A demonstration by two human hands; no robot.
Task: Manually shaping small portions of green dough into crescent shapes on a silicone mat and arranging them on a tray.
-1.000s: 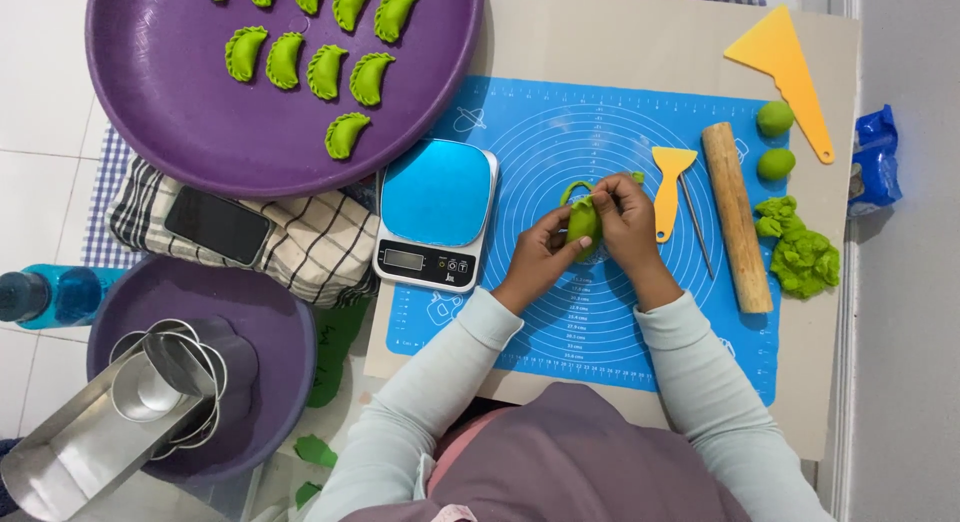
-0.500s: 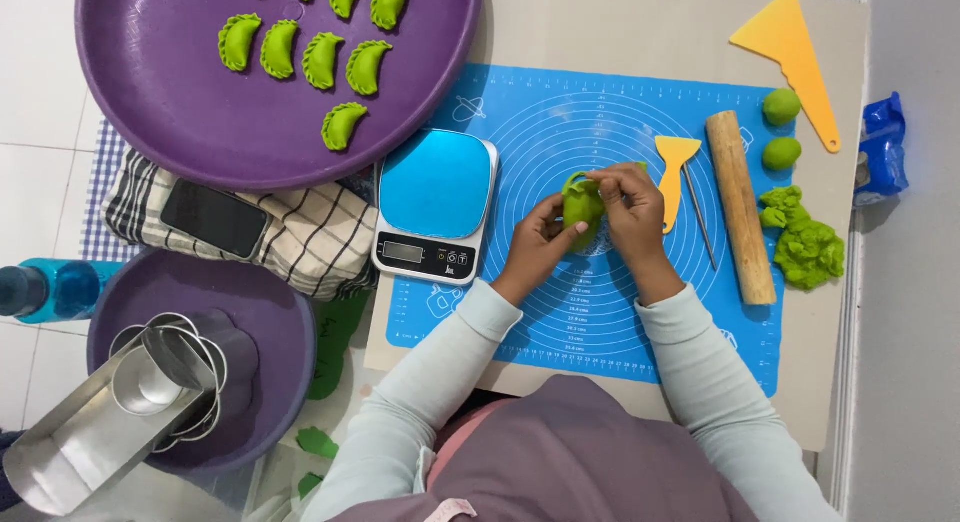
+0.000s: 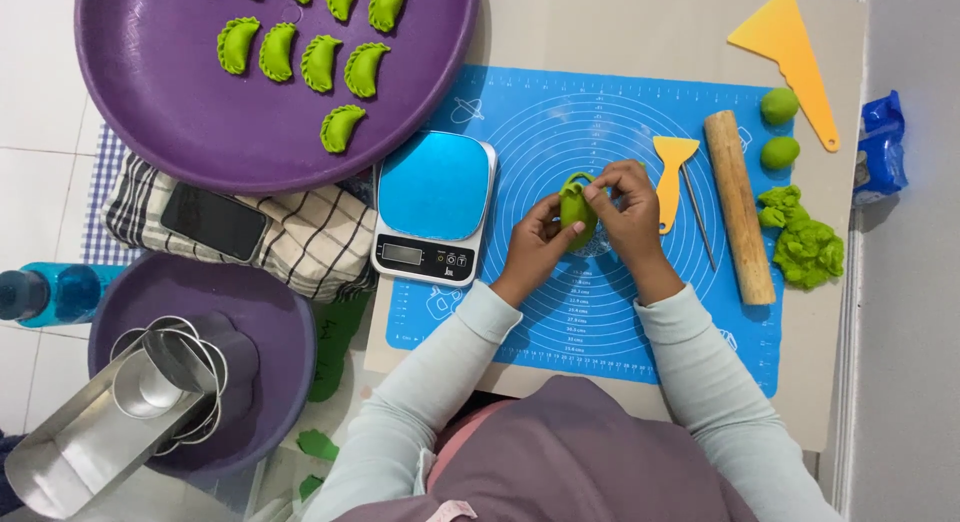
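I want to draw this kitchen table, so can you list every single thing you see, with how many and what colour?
Big tray: one, purple, top left.
Shaped dumplings: at least ten, green, on the tray.
Kitchen scale: one, white with blue top, mat's left edge.
Baking mat: one, blue, centre.
Rolling pin: one, wooden, right of mat.
Scrapers: two, yellow-orange, one on mat, one top right.
Dough balls: two, green, right.
Dough lump: one, green, right.
Phone: one, black, on checked cloth.
Metal cutters: several, silver, in purple bowl.
Bottle: one, blue, left.
Left hand, right hand: holding a green dumpling.
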